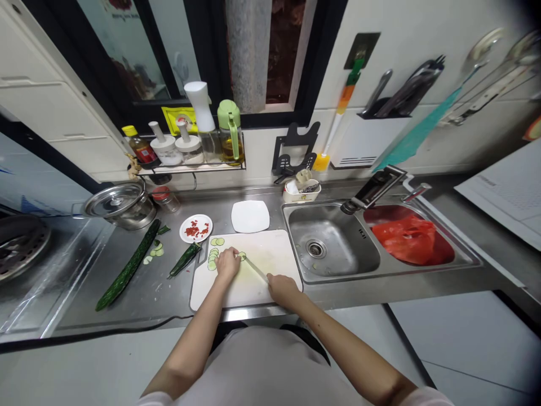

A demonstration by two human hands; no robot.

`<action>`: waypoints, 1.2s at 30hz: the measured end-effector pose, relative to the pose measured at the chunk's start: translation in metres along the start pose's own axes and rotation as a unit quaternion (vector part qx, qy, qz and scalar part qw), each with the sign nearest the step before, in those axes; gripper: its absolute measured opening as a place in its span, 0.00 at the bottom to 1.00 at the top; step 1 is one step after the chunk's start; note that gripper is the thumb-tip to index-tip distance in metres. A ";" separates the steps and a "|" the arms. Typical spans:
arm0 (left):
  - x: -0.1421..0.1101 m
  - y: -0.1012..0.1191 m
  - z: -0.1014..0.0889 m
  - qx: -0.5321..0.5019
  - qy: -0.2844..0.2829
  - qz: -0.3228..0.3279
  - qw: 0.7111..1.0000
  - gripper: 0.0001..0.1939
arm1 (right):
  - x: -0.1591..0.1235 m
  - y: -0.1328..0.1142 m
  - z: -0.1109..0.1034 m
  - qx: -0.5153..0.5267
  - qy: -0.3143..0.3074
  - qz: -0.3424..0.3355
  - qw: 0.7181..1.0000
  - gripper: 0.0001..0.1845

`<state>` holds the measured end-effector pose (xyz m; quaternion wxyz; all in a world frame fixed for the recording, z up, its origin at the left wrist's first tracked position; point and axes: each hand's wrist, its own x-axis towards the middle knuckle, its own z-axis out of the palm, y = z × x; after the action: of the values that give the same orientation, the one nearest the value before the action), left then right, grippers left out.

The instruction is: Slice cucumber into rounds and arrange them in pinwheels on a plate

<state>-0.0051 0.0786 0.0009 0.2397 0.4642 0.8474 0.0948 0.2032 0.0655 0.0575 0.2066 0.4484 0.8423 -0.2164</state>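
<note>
My right hand (284,290) is closed around the handle of a kitchen knife, whose blade (257,270) points up and left across the white cutting board (266,242). At the blade's tip lies a pale green cucumber slice (242,256). My left hand (228,264) rests on the board with its fingers bent together against that slice; its fingertips are partly hidden. Left of it, several overlapping cucumber slices (212,259) form a row, with a few more slices (217,241) above. A shorter cucumber piece (185,260) lies beside the board's left edge.
A long cucumber (129,268) and cut scraps (157,250) lie farther left. Behind the board are a plate of chopped red pieces (196,220) and a white square plate (250,216). The sink (338,242) adjoins on the right; its second basin holds a red bag (406,238).
</note>
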 end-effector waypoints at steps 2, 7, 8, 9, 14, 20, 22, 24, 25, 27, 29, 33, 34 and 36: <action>-0.003 0.002 0.000 0.007 0.006 0.009 1.000 0.10 | -0.001 0.001 0.001 -0.001 -0.002 0.001 1.000 0.16; -0.008 0.002 -0.001 -0.007 -0.001 0.020 1.000 0.08 | -0.003 0.002 0.004 -0.004 0.004 0.002 1.000 0.16; -0.008 0.002 -0.001 -0.016 -0.006 0.018 1.000 0.09 | -0.003 0.002 0.004 -0.004 0.003 0.001 1.000 0.16; -0.007 0.001 -0.001 -0.025 -0.010 0.016 1.000 0.09 | -0.003 0.002 0.003 -0.004 0.003 0.002 1.000 0.16; -0.001 -0.003 -0.002 -0.052 -0.019 0.025 0.998 0.11 | -0.002 0.003 0.002 0.000 0.005 0.000 1.000 0.16; 0.007 -0.004 -0.003 -0.063 -0.049 0.025 0.996 0.10 | 0.001 -0.002 -0.004 0.008 0.004 0.003 1.000 0.16; 0.008 -0.003 -0.004 -0.059 -0.049 0.032 0.997 0.10 | 0.002 -0.004 -0.006 0.011 0.001 0.006 1.000 0.16; 0.008 -0.003 -0.004 -0.054 -0.050 0.039 0.996 0.10 | 0.003 -0.005 -0.007 0.010 0.001 0.008 1.000 0.17; 0.009 -0.002 -0.004 -0.052 -0.051 0.043 0.996 0.10 | 0.003 -0.006 -0.007 0.009 0.002 0.008 1.000 0.17; 0.009 -0.002 -0.005 -0.049 -0.053 0.054 0.996 0.10 | 0.004 -0.006 -0.007 0.008 0.004 0.008 1.000 0.17; 0.010 -0.003 -0.006 -0.047 -0.056 0.065 0.995 0.11 | 0.004 -0.006 -0.006 0.007 0.005 0.010 1.000 0.17; 0.011 -0.005 -0.009 -0.047 -0.059 0.082 0.994 0.12 | 0.002 -0.005 -0.005 0.003 0.001 0.009 1.000 0.17; 0.011 -0.005 -0.009 -0.047 -0.060 0.084 0.994 0.12 | 0.001 -0.005 -0.005 0.002 0.000 0.008 1.000 0.17; 0.011 -0.005 -0.009 -0.047 -0.060 0.084 0.994 0.12 | -0.001 -0.004 -0.005 0.002 -0.004 0.008 1.000 0.17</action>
<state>-0.0182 0.0855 0.0031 0.3026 0.5270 0.7840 0.1269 0.1995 0.0654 0.0631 0.2108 0.4551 0.8373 -0.2176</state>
